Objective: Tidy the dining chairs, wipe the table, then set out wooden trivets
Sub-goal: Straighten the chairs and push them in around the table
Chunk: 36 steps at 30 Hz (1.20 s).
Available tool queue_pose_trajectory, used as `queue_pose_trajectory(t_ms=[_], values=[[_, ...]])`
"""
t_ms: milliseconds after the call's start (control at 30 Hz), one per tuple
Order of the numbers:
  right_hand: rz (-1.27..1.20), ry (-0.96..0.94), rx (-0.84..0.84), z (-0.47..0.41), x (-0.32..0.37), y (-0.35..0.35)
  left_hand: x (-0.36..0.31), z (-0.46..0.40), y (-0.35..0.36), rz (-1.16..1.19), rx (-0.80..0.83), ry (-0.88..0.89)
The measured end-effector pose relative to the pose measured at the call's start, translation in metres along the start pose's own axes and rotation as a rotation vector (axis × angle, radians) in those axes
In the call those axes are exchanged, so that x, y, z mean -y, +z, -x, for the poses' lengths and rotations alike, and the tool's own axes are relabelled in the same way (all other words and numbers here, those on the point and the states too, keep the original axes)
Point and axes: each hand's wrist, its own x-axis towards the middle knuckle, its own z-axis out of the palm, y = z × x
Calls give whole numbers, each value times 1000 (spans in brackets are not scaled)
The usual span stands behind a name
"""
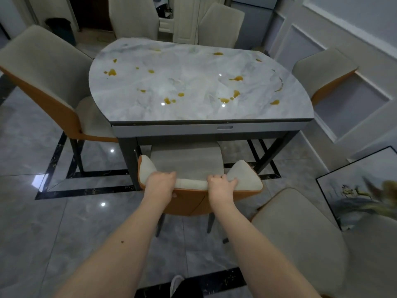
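A beige dining chair with an orange back stands at the near side of the marble table, its seat partly under the tabletop. My left hand and my right hand both grip the top edge of its backrest. Several yellow-orange spills dot the tabletop. No trivets or cloth are in view.
Other beige chairs surround the table: one at the left, two at the far side, one at the right and one near right. A framed picture leans on the right wall. A dark bin stands far left.
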Motion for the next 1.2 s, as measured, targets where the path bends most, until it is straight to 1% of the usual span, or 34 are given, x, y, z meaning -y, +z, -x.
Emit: queue_pose_trajectory(t_ms=[200,333,433,567,633,733,767,833,900,967,1100,1200], values=[[0,-44,-34,-52,-7,-12,3,-49,-12,-10,-24,-25],[-5,-56,-55,-65,-8,-14,3,-64,-16,4,16,-34],[-21,-93,-102,-62,-9,-10,4,-61,-14,25,29,-53],[-48,-158,-181,-44,-16,-2,-5,-41,-14,109,-64,-118],[-44,-166,-206,-27,-19,1,-14,-26,-22,181,-105,-110],[-68,-143,-266,5,-24,1,-31,-1,-39,313,-171,-59],[-79,-138,-279,18,-27,1,-37,9,-43,356,-173,-42],[-87,-120,-261,50,-40,4,-52,33,-49,404,-122,12],[-86,-79,-221,81,-55,12,-67,57,-51,375,-34,113],[-64,-18,-185,113,-75,23,-86,79,-47,365,19,208],[-58,63,-107,163,-110,36,-127,115,-44,316,88,324],[-34,123,-116,201,-143,41,-171,139,-54,299,103,429]])
